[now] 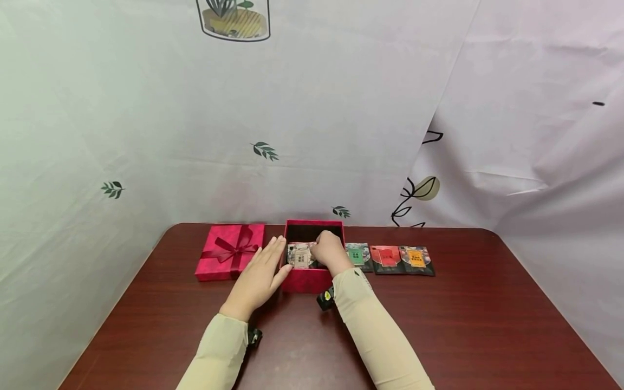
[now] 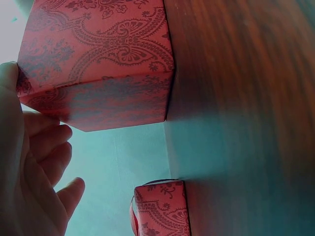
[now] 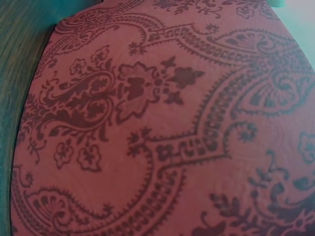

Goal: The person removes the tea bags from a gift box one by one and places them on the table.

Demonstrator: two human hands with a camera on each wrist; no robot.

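Note:
A red patterned box (image 1: 307, 281) with a dark inside stands near the table's back edge. My left hand (image 1: 259, 274) lies along its left side with fingers straight; in the left wrist view the thumb of the left hand (image 2: 29, 162) touches the box (image 2: 108, 44) at its near edge. Inside the box is a sachet with a beige label (image 1: 301, 256). My right hand (image 1: 332, 251) reaches into the box with curled fingers and appears to pinch this sachet's right side; its fingertips are hidden. The right wrist view shows only the box's patterned wall (image 3: 162, 113).
To the left lies the red lid (image 1: 214, 265) with a dark red ribbon bow. Right of the box lie a green-labelled sachet (image 1: 357, 255), a red sachet (image 1: 387, 257) and an orange-labelled sachet (image 1: 416, 259). A printed cloth (image 1: 312, 108) hangs behind the brown table (image 1: 463, 314).

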